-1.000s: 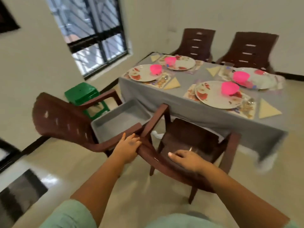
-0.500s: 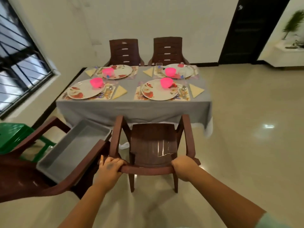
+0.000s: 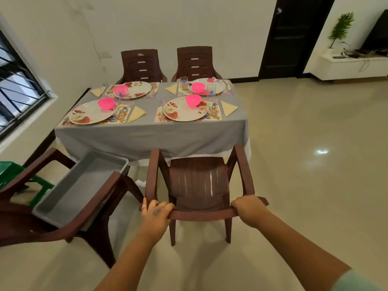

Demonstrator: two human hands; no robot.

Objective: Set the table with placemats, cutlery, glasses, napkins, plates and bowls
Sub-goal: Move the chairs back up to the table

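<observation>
A brown plastic chair faces the table with its seat under the cloth's front edge. My left hand grips the left end of its backrest top and my right hand grips the right end. The table wears a grey cloth and holds several place settings: flowered plates on placemats, pink bowls, yellow folded napkins, cutlery and glasses.
A second brown chair stands at my left with an empty grey tub on its seat. A green stool is behind it. Two more chairs stand beyond the table. Open floor lies to the right.
The view swung right to face the table squarely. Both hands went from resting on the chair to gripping its backrest, and the chair now stands straight against the table.
</observation>
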